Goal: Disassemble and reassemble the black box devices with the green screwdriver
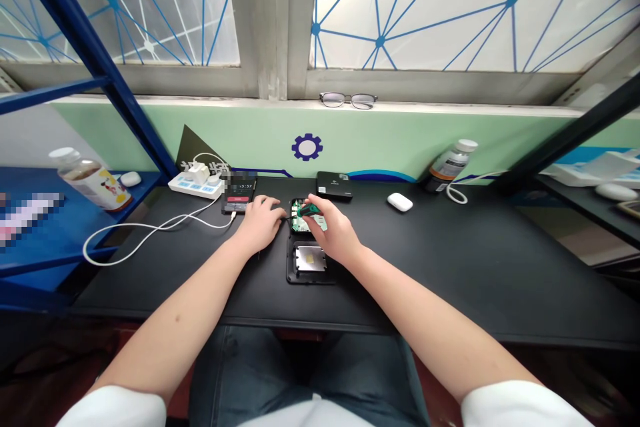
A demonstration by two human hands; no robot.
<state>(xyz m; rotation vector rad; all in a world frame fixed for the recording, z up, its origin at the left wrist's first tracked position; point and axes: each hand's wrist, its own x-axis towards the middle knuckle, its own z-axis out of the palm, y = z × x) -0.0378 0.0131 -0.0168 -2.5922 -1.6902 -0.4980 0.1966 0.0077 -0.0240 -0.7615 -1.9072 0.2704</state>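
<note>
The right hand [336, 230] has thumb and fingers closed around a green-and-black screwdriver [309, 210], its shaft pointing left over a green circuit board [301, 224] that lies on the black desk [450, 267]. The left hand [260, 223] rests at the board's left side, fingertips near the shaft — whether they pinch anything, I cannot tell. Just on the near side of the board lies a black cover [291, 273] with a silvery plate [310, 258] in it — a phone [241, 195] sits just beside the left hand
</note>
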